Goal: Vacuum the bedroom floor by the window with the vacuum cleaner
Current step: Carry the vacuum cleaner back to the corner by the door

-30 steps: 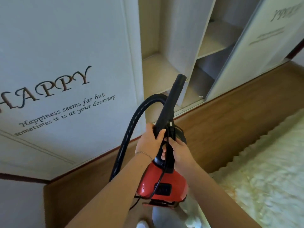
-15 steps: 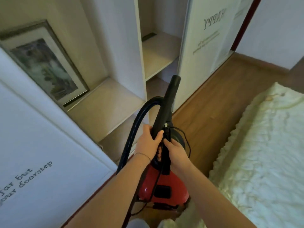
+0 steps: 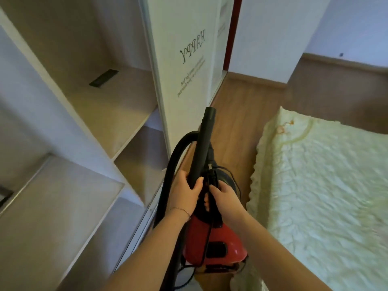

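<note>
Left fingers: the fingers (image 3: 198, 181) of the left hand (image 3: 184, 192) are wrapped around the lower end of the black wand (image 3: 202, 143), thumb on its right side, gripping it.
Right fingers: those of the right hand (image 3: 225, 196) are curled around the black carry handle (image 3: 211, 179) of the vacuum cleaner (image 3: 212, 240), holding it; the tips are hidden behind the handle.
Vacuum cleaner: a small red canister with a black top, held up in front of the body, between the wardrobe on the left and the bed on the right. The wand points up and away.
Hose: a ribbed black hose (image 3: 170, 175) arcs from behind the wand down the left side of the canister.
Cord: a thin black cord (image 3: 206, 238) runs down over the red body and loops below it.
Bracelet: a fine chain bracelet (image 3: 181, 210) on the left wrist.
Wardrobe: an open wardrobe (image 3: 88, 127) on the left, pale shelves; a small dark flat thing (image 3: 104, 78) lies on a far shelf, too small to tell what it is.
Door: a white sliding door (image 3: 184, 59) beyond the wand, lettered "HAPPY".
Floor: wooden floor (image 3: 241, 106) between wardrobe and bed, running to the far wall.
Bed: a bed with a pale yellow quilted cover (image 3: 319, 185) on the right.
</note>
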`<state>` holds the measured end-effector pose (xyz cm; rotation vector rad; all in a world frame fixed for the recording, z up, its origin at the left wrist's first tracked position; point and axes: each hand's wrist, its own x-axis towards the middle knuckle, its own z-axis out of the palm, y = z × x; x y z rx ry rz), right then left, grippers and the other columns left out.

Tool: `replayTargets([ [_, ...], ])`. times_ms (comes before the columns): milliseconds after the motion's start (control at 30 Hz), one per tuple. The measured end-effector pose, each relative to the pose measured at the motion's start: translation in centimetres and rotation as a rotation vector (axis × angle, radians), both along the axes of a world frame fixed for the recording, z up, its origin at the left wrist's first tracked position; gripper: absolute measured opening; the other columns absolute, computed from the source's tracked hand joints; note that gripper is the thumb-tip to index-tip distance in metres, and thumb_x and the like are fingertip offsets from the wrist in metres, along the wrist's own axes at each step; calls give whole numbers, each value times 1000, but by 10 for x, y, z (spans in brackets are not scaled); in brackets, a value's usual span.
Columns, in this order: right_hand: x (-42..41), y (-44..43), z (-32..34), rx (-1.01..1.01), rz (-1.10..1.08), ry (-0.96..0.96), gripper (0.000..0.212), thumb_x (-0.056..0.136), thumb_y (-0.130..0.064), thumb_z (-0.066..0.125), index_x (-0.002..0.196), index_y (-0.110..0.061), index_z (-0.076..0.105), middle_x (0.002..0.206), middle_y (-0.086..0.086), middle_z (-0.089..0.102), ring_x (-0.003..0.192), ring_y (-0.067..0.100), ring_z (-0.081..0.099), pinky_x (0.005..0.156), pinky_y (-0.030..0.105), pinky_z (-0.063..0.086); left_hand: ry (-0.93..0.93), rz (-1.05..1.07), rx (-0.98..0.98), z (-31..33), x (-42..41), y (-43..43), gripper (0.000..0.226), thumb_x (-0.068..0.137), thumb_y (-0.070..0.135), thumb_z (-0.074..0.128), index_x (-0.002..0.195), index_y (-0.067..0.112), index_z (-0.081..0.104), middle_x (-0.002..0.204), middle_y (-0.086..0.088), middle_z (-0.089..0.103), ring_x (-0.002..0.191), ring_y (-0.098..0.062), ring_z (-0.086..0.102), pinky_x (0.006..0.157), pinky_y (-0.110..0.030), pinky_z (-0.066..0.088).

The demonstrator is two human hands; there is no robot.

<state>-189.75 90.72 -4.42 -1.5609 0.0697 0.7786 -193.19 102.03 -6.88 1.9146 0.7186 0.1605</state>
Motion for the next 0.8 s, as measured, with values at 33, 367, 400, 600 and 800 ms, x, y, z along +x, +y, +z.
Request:
replayTargets([
  [33,18,2,2,-23,-18,-17,19,101,-14,39,96,-10,56,63,5,54,55,17,50,55,31,46,-3,-20,-7,1,18,3,21,87,44,56,88,35,37,90,-2,62,73,-20,64,64,-36,55],
  [367,190,-11,-4,-141,-191,-129,19,100,-14,40,88,-13,54,63,5,55,55,19,53,54,31,48,19,-232,20,6,202,9,29,89,38,56,101,21,36,90,-9,62,72,-28,63,64,-39,52],
  [400,208,-15,-6,-144,-205,-129,19,100,-14,40,88,-12,54,63,5,56,55,19,53,55,32,48,29,-255,15,5,222,4,29,90,37,56,101,19,36,90,-9,62,70,-26,62,60,-35,50],
  [600,327,-43,-17,-97,-276,-71,19,100,-11,39,87,-9,53,61,6,54,52,19,51,50,30,46,46,-290,36,-1,348,-22,26,90,37,56,98,23,36,85,1,57,69,-24,63,66,-43,56],
  [800,443,-71,-4,-85,-299,-80,20,100,-10,39,87,-8,54,59,5,53,49,19,49,49,29,44,61,-309,51,13,470,-50,31,92,35,54,108,15,38,94,-1,57,78,-18,59,67,-33,49],
])
